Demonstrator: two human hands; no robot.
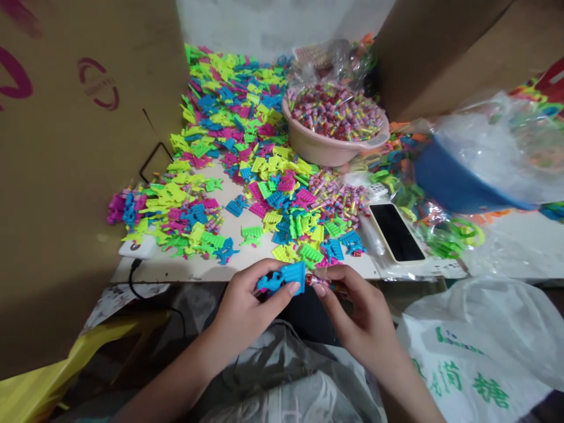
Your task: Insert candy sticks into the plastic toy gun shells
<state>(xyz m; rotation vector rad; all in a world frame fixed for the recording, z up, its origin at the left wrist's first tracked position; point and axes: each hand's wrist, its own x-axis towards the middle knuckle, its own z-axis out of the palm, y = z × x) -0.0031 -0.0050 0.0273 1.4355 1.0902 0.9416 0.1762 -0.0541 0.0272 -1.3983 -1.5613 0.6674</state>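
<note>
My left hand (240, 308) is closed on a blue plastic toy piece (291, 276), with a ribbed flat end pointing right and a bit of pink near its left end. My right hand (363, 308) pinches a small wrapped candy tube (318, 281) just right of the blue piece. The tube's tip is close to the piece's end; whether they touch I cannot tell. Both hands are over my lap at the table's front edge. Beyond them lies a pile of blue, pink, green and yellow toy pieces (282, 217), beside loose candy tubes (341, 197).
A pink basin (315, 147) full of candy tubes stands at the back. To the right are a phone (396, 232), a blue basin (462, 182) and a white bag (476, 352). Cardboard boxes (88, 176) wall the left side. A black cable (154, 299) hangs off the front edge.
</note>
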